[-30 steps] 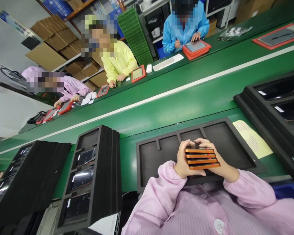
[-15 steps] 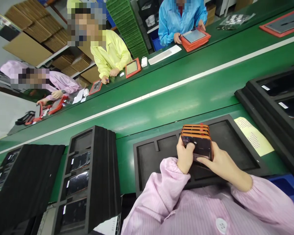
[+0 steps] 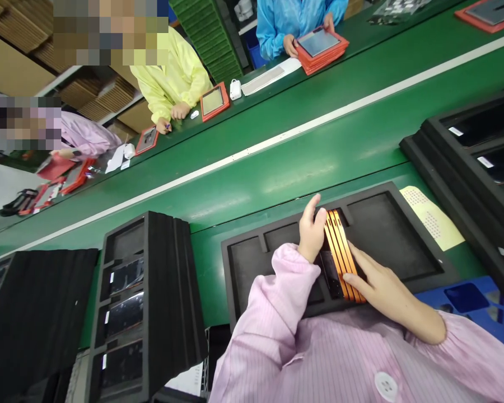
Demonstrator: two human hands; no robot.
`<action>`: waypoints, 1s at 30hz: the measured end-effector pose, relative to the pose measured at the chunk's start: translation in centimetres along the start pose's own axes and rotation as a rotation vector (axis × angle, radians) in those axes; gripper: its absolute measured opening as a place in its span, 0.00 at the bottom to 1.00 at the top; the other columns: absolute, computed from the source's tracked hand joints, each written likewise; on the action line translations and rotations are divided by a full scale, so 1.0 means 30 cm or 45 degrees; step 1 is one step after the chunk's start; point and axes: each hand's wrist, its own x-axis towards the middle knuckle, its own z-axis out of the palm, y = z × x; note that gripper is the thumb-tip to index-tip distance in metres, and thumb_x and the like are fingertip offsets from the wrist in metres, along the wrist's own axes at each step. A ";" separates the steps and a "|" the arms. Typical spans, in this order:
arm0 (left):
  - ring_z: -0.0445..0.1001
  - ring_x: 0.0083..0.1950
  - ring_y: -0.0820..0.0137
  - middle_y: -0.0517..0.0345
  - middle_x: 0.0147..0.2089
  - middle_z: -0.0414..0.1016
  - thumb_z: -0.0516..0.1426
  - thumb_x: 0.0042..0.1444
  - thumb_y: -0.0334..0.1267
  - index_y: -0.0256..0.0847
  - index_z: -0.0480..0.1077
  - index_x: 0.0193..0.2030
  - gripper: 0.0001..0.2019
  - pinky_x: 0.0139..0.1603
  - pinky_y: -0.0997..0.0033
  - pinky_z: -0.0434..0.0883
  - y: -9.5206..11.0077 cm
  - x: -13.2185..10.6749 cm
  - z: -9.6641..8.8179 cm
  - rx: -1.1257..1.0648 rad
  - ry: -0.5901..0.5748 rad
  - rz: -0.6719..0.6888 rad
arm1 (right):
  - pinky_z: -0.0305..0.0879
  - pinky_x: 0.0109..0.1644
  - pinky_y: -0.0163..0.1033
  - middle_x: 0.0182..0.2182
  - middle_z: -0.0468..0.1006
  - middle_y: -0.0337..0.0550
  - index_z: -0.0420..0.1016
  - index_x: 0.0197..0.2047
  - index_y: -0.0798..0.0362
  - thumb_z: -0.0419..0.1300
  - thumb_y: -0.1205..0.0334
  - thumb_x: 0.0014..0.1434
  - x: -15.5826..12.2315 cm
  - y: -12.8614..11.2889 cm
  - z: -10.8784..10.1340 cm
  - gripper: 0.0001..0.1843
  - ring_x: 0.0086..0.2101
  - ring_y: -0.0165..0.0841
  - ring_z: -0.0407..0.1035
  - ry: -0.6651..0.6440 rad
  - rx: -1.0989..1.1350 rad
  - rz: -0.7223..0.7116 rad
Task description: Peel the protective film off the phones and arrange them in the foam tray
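Note:
A stack of several phones [image 3: 343, 258] with shiny orange edges and dark faces stands on its side over the black foam tray [image 3: 246, 274] in front of me. My left hand [image 3: 311, 232] holds the stack's left side near the far end, with its thumb against it and a finger raised. At the right, my right hand [image 3: 376, 282] grips the stack, its thumb over the orange edges and its other fingers partly hidden. Whether the stack touches the tray is hard to see.
Tilted stacks of black foam trays with dark phones stand at the left [image 3: 168, 291] and right [image 3: 441, 151]. A yellow sheet [image 3: 432, 218] lies by my tray, with a blue plastic crate [image 3: 466, 296] nearer me. Across the green bench [image 3: 277, 162], co-workers handle red-edged tablets [image 3: 321, 50].
The phone stack has turned from lying face up to standing on its side, orange edges upward. Both hands have shifted their hold around it. The view has shifted slightly.

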 end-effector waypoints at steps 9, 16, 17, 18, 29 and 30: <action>0.75 0.38 0.68 0.55 0.34 0.78 0.59 0.50 0.42 0.39 0.74 0.30 0.09 0.44 0.67 0.70 -0.009 0.022 -0.038 -0.013 -0.152 -0.135 | 0.67 0.55 0.46 0.58 0.65 0.50 0.60 0.63 0.54 0.42 0.68 0.63 0.006 0.059 -0.040 0.25 0.54 0.38 0.64 0.010 -0.220 -0.459; 0.75 0.40 0.68 0.55 0.36 0.78 0.59 0.51 0.41 0.39 0.74 0.32 0.08 0.46 0.66 0.70 -0.001 0.024 -0.022 0.022 -0.166 -0.145 | 0.63 0.56 0.57 0.57 0.67 0.44 0.72 0.40 0.51 0.57 0.75 0.52 0.043 -0.039 -0.065 0.13 0.56 0.46 0.61 -0.113 -0.839 -1.395; 0.75 0.40 0.68 0.55 0.36 0.78 0.59 0.50 0.42 0.39 0.74 0.33 0.09 0.47 0.65 0.70 -0.002 0.025 -0.020 0.031 -0.166 -0.137 | 0.62 0.57 0.55 0.56 0.68 0.46 0.72 0.37 0.52 0.59 0.73 0.52 0.052 -0.039 -0.068 0.09 0.55 0.45 0.61 -0.141 -0.839 -1.434; 0.75 0.42 0.66 0.54 0.38 0.78 0.60 0.50 0.44 0.39 0.74 0.34 0.10 0.49 0.63 0.69 -0.003 0.025 -0.022 0.038 -0.163 -0.130 | 0.61 0.58 0.54 0.54 0.69 0.46 0.71 0.35 0.53 0.60 0.72 0.52 0.061 -0.036 -0.074 0.06 0.55 0.44 0.61 -0.164 -0.829 -1.457; 0.71 0.54 0.58 0.48 0.48 0.75 0.44 0.54 0.66 0.43 0.71 0.43 0.30 0.63 0.46 0.55 0.095 -0.168 -0.096 -0.022 -0.316 0.584 | 0.58 0.61 0.45 0.41 0.74 0.44 0.62 0.51 0.48 0.58 0.57 0.62 0.111 -0.094 -0.202 0.15 0.47 0.32 0.68 0.119 0.346 -1.110; 0.69 0.55 0.56 0.46 0.52 0.72 0.48 0.47 0.69 0.43 0.68 0.49 0.34 0.61 0.45 0.58 0.092 -0.176 -0.092 -0.018 -0.325 0.632 | 0.59 0.60 0.44 0.40 0.73 0.43 0.61 0.50 0.47 0.59 0.55 0.61 0.106 -0.103 -0.188 0.16 0.46 0.32 0.69 0.151 0.450 -1.033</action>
